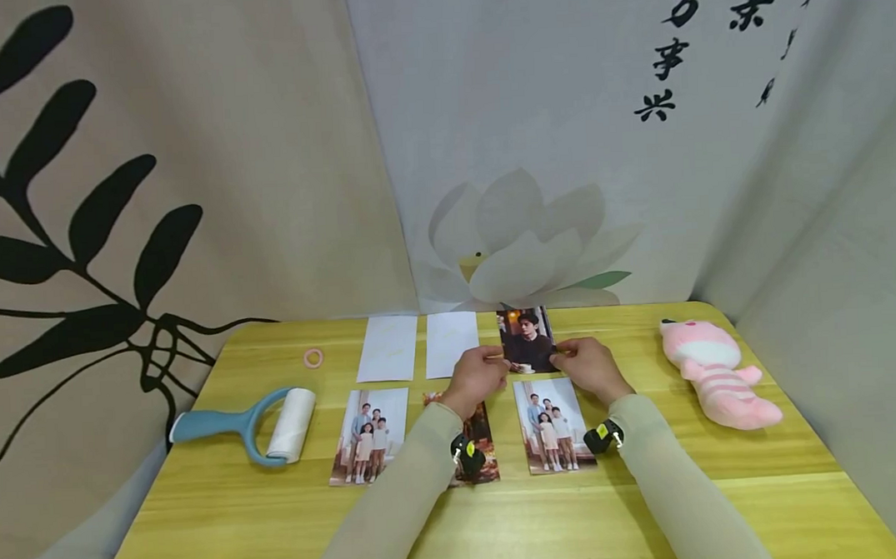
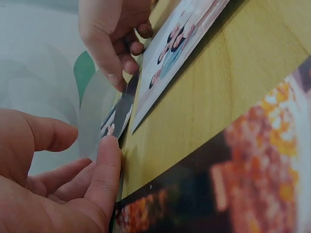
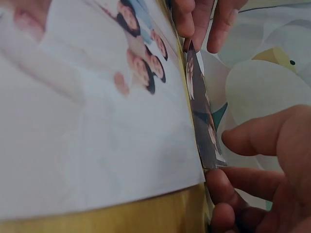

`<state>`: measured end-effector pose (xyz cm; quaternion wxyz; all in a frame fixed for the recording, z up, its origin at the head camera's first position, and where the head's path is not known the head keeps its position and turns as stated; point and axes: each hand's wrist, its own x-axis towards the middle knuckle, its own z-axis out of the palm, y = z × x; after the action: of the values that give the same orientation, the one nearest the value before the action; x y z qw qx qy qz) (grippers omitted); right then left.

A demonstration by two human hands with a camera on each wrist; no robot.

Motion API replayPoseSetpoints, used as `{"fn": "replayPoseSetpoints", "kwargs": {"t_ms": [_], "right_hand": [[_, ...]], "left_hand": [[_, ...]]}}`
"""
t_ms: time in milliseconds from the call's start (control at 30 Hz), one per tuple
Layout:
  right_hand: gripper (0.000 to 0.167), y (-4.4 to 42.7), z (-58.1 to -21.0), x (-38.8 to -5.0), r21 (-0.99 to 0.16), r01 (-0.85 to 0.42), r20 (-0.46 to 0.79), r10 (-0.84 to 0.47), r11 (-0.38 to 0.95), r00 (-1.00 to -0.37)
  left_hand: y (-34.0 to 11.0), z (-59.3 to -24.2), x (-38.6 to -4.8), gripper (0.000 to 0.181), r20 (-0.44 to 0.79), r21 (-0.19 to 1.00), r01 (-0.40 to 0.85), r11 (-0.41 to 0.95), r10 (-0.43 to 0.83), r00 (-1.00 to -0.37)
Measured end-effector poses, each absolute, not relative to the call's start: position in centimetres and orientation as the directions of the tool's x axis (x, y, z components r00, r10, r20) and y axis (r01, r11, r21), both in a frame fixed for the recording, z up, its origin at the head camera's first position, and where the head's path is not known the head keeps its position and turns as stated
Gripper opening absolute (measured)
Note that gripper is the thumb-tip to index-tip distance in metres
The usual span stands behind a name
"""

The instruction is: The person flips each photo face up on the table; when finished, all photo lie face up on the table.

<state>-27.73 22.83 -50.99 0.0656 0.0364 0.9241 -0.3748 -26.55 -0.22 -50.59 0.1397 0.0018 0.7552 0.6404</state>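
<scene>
Beyond a family print (image 1: pixel 552 429) on the wood-grained worktop (image 1: pixel 519 526), the left hand (image 1: pixel 477 382) and right hand (image 1: pixel 591 368) touch a portrait print (image 1: pixel 527 338) at its lower corners, thumbs parted from fingers, gripping nothing.
The thin, smooth rectangle lies between the hands, at the worktop's far edge; light, even fingertip pressure at both corners should square it without bending it. Behind rises a softly creased, cloth-like backdrop (image 1: pixel 523 101).

dark photo (image 1: pixel 527 340) of one person, face up, at far edge of table (image 1: pixel 549 525)
</scene>
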Motion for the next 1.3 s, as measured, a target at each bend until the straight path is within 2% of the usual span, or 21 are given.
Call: {"fn": "replayPoseSetpoints", "kwargs": {"t_ms": [333, 600, 967, 1300], "right_hand": [[0.051, 22.8, -50.4, -27.3, -0.696, 0.088, -0.115, 0.009, 0.712, -0.993], [0.038, 20.2, -49.3, -26.7, -0.742, 0.005, -0.02, -0.014, 0.67, -1.0], [0.038, 16.1, -48.6, -26.4, -0.793, -0.096, 0.033, -0.116, 0.601, -0.993], [0.047, 12.3, -48.8, -27.3, -0.809, -0.144, 0.039, -0.193, 0.569, -0.98]], "left_hand": [[-1.3, -50.0, -26.1, 0.047, -0.2, 0.977, -0.177, 0.12, 0.217, -0.956], [-4.1, -49.8, -25.5, 0.045, -0.147, 0.988, -0.136, 0.067, 0.191, -0.97], [-7.9, -49.5, -25.4, 0.041, -0.082, 0.986, -0.072, 0.153, 0.063, -0.995], [-10.6, -49.2, -26.1, 0.047, -0.106, 0.969, -0.099, 0.225, 0.019, -0.994]]}}
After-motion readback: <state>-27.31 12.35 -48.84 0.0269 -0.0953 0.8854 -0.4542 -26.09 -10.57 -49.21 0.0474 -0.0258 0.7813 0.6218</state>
